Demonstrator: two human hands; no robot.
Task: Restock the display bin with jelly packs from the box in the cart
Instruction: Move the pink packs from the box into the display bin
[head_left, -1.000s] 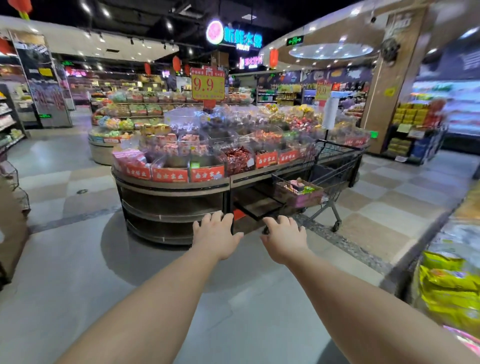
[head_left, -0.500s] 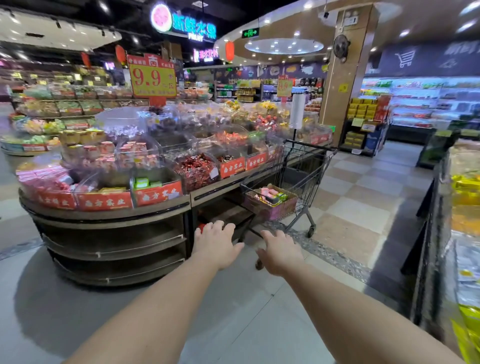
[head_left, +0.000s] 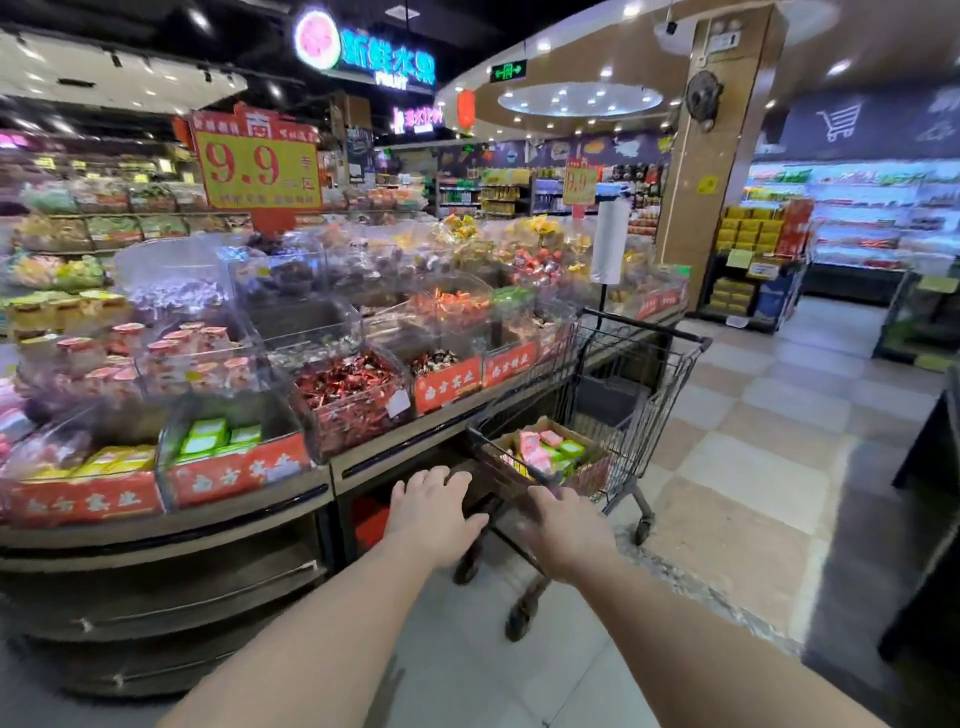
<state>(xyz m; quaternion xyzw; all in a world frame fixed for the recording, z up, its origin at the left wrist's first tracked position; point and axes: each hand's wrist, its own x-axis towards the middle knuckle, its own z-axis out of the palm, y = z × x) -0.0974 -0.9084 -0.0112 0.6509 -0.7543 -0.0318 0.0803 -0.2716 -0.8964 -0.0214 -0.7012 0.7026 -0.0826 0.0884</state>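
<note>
A wire shopping cart stands beside the candy display. In it sits an open cardboard box of pink and green jelly packs. On the display's front edge a clear bin holds a few green jelly packs. My left hand and my right hand are stretched forward with relaxed fingers, holding nothing, just short of the cart's near end.
The round display stand carries several clear bins of wrapped candy with red labels and a yellow 9.9 price sign. A pillar and stacked yellow boxes stand at the back right. A dark shelf edge is at the right.
I have come closer to the cart and display; both now look larger. My hands stay stretched forward and empty, now nearly at the cart's near end.
</note>
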